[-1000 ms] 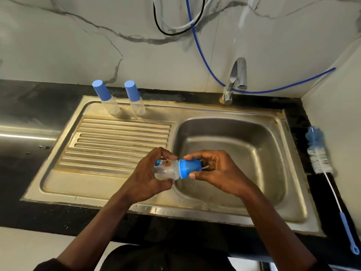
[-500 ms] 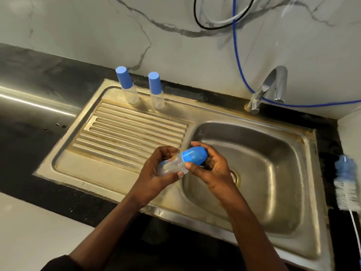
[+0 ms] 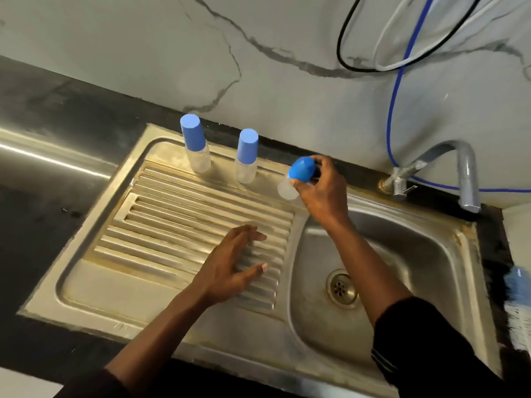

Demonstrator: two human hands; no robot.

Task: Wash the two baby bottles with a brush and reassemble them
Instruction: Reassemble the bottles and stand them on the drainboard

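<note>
My right hand (image 3: 321, 191) grips a small clear baby bottle with a blue cap (image 3: 298, 175) at the back of the drainboard, just right of two other bottles. Those two clear bottles with tall blue caps (image 3: 194, 143) (image 3: 246, 156) stand upright along the drainboard's back edge. My left hand (image 3: 232, 267) hovers open and empty over the ribbed drainboard (image 3: 172, 225), fingers spread. The bottle brush (image 3: 520, 308), blue and white bristles, lies on the counter at the far right edge, partly cut off.
The steel sink basin (image 3: 425, 271) with its drain (image 3: 342, 287) lies to the right. A tap (image 3: 448, 170) stands at the back right, with a blue hose and black and white cables on the marble wall. Dark countertop surrounds the sink.
My left hand has let go of the capped bottle. My right hand has carried it up and back to the drainboard's rear edge beside the other two bottles. The camera view has shifted left.
</note>
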